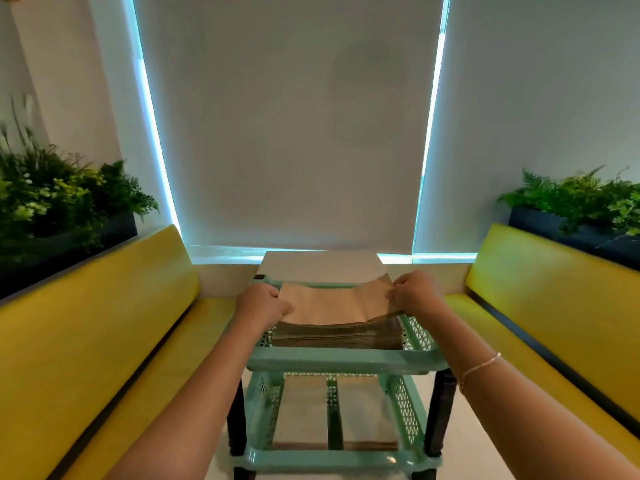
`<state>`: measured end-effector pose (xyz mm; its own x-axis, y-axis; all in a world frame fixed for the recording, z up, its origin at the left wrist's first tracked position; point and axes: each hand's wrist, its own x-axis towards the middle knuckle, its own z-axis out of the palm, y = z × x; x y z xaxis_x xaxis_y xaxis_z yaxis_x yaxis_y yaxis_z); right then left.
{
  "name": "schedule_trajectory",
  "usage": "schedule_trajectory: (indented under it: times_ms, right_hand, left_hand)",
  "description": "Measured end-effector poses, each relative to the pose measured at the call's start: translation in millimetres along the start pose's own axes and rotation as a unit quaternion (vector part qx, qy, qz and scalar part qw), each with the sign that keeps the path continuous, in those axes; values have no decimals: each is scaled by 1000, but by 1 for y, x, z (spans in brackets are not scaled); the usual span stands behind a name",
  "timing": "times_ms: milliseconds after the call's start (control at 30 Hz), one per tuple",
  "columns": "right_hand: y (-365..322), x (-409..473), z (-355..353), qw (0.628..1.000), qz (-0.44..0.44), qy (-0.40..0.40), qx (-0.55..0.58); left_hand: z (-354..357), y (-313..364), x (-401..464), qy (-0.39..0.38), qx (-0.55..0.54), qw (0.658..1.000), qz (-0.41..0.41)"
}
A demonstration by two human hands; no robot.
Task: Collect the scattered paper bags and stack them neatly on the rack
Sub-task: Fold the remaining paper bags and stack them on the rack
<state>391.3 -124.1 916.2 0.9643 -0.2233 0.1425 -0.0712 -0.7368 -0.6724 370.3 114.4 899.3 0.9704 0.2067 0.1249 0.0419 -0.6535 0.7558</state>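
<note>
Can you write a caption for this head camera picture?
Both hands, left and right, hold paper bags on the green rack.

One view only, from a head-worn wide-angle camera, facing forward and tilted slightly down. It looks along both forearms toward the rack [343,362], which stands centred in the lower half of the frame, close, within arm's reach. Left hand [265,304] and right hand [417,294] appear just above the rack's top tier, at its left and right edges. Beyond the rack a blind [287,133] fills the upper centre, seen head-on. Benches [104,323] flank the rack on both sides, running toward the camera. Straight lines bow near the frame edges. No second view, so no overlap to record.
</note>
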Motion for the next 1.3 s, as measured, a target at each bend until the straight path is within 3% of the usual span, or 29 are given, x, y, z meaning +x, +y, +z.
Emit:
schedule_trajectory:
  times_ms: [300,833,1000,1200,1300]
  right_hand:
    - [6,0,21,997,15,11,-76]
    - [2,-14,27,992,24,12,-127]
    - [-1,-18,18,989,15,33,-141]
    - [-12,-49,-21,983,-63,69,-157]
    - [0,-102,-33,992,-88,58,-72]
  left_hand:
    - [15,-7,11,-18,137,990,-27]
    - [26,-9,15,-66,226,970,-52]
    - [27,-3,7,-15,252,967,-44]
    - [7,25,-39,85,96,988,80]
    - [2,25,-90,67,-38,992,101]
